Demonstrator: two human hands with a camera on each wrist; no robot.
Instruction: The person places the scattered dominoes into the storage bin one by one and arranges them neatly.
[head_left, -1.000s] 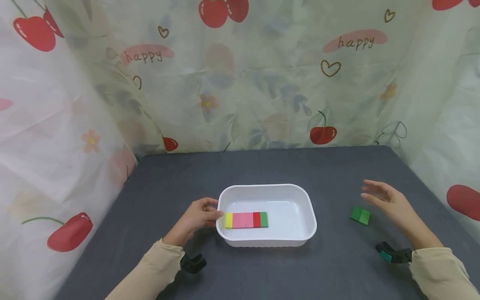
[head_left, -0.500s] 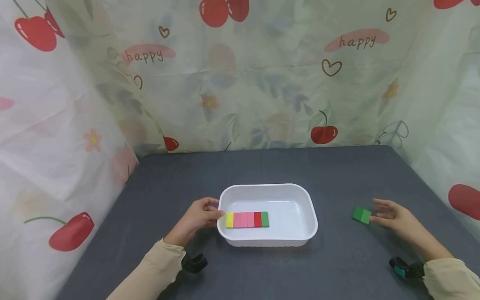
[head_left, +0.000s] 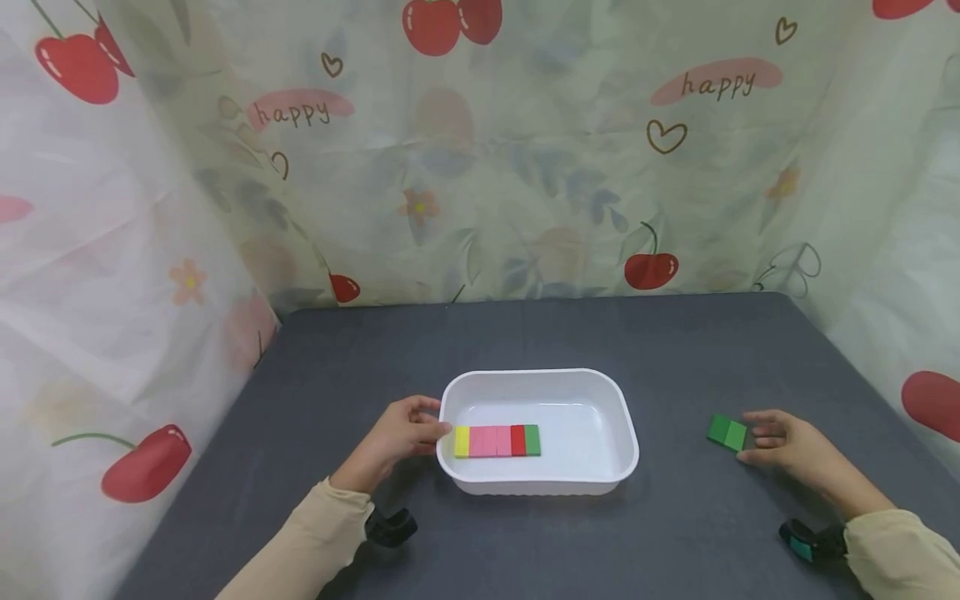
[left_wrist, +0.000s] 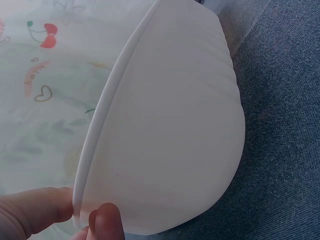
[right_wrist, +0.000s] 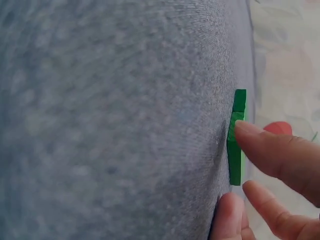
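Note:
My left hand (head_left: pixel 397 437) pinches the left rim of a white plastic basin (head_left: pixel 540 483). In the left wrist view the thumb (left_wrist: pixel 42 207) and fingers lie on either side of the basin's rim. Inside the basin lies a row of small flat blocks: a yellow block (head_left: pixel 462 442), pink blocks (head_left: pixel 490 442), a red block (head_left: pixel 518 441) and a green block (head_left: pixel 532 441). My right hand (head_left: pixel 795 450) is at the right side of two joined-looking green blocks (head_left: pixel 727 432) on the table. Its thumb (right_wrist: pixel 260 142) overlaps the blocks in the right wrist view; the other fingers are spread beside them.
A dark grey cloth-covered table (head_left: pixel 660 533) carries everything. Behind it and at both sides hangs a curtain (head_left: pixel 517 167) with cherry prints. A dark wrist strap (head_left: pixel 813 542) is on the right wrist, another dark device (head_left: pixel 392 527) on the left.
My right hand has come down from above the green blocks to their right side, thumb now close against them. The left hand has stayed at the basin's rim.

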